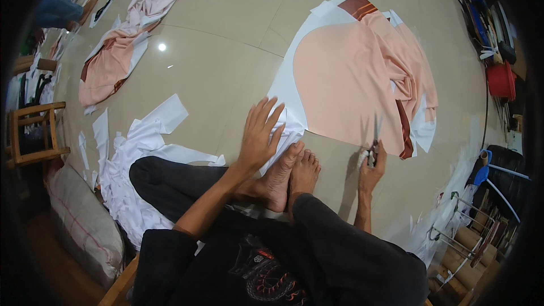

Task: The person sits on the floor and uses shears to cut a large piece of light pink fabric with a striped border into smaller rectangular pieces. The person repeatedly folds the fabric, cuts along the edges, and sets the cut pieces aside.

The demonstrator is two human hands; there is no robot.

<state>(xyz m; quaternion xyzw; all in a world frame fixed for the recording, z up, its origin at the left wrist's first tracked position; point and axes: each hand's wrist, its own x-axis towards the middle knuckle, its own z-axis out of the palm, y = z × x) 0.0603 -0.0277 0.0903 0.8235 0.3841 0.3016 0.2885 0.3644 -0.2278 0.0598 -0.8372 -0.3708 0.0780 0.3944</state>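
My left hand [256,139], its fingers stretched apart, rests on bunched white fabric [292,124] beside my bare feet [303,178]. This white fabric borders a large pale-pink piece [343,73] with brown, orange-striped parts, spread on the floor and folded loosely along its right side. In my right hand [373,167] are metal scissors [377,130], blades pointing away from me over the lower part of the pink piece; whether they touch it, I cannot tell.
White scraps [136,192] lie heaped at left, near a wooden stool [39,130] and a sack [82,215]. Another pink-and-white length [119,62] lies upper left, near another person's foot [88,8]. A red bucket [500,79], rolls and racks [464,232] line the right.
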